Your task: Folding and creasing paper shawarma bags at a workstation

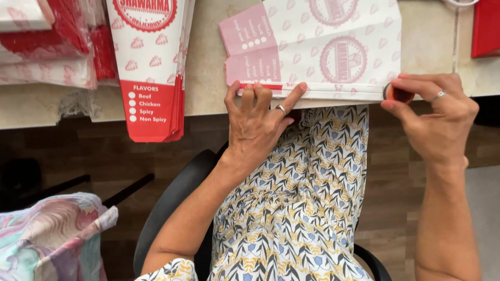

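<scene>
My left hand [256, 125] lies flat with its fingers spread, pressing down the near edge of a stack of white and pink printed paper sheets [323, 52] that rests at the front of the pale surface [208, 62]. The fingertips sit on the folded strip along that edge, and a ring shows on one finger. My right hand [435, 112] is closed around a small round red and dark object [398, 94], pinched between thumb and forefinger and held against the right end of the same folded edge; I cannot tell what the object is. To the left, a second stack of red and white paper sleeves [151, 67] hangs over the surface's front edge, well apart from my hands. Further left lie red and white packs in clear plastic [52, 41]. Below, my patterned dress [297, 208] covers my lap on a black chair [172, 208].
</scene>
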